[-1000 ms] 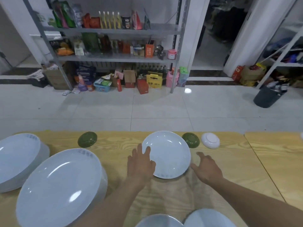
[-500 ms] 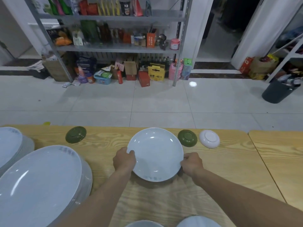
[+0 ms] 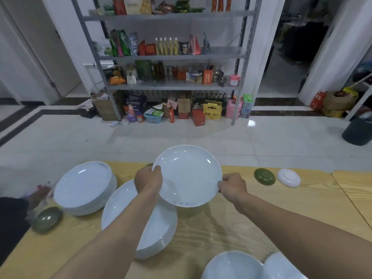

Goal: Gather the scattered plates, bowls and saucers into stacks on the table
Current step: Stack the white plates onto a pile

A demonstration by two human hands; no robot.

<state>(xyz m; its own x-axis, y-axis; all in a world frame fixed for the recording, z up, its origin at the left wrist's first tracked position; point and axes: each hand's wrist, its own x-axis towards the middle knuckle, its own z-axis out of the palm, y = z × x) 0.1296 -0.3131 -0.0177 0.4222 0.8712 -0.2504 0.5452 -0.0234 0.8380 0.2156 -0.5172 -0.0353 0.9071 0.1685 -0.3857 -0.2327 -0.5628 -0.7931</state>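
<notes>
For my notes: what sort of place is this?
Likely a storeroom or pantry: a metal shelf rack full of snacks and bottles, boxes on the tiled floor, a wooden table with stacked plates.

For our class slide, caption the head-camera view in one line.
Left hand and right hand grip a white plate over the wooden table, beside a stack of plates.

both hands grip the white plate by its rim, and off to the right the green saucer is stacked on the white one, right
Not stacked. The head view shows the green saucer lying beside the white saucer on the table. The left hand and right hand do grip the white plate by its rim.
</notes>
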